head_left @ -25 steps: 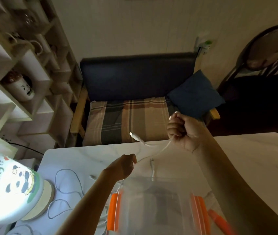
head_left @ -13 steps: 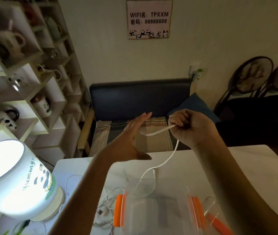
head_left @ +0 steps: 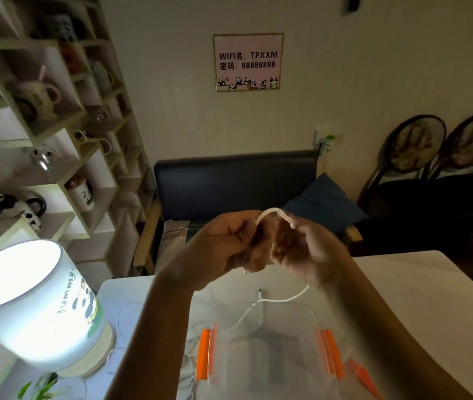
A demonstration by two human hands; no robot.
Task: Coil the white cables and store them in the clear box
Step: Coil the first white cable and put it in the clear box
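The white cable looks like smooth, slightly glossy plastic with a rubbery skin. The box is clear plastic, glossy, with bright orange plastic clips. The worktop is pale, smooth and softly shiny, like polished stone. The lamp has a matt shade. The bench back seems dark leather; its seat is woven checked cloth. Shelves look like matt wood.

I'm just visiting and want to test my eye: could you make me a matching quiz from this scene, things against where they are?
Things:
1. white cable
2. lamp
3. clear box
4. WiFi sign

Places:
a. on the wall above the sofa
b. on the table, below both hands
c. held between the two hands
d. on the table's left side, lit

Pairs: 1-c, 2-d, 3-b, 4-a
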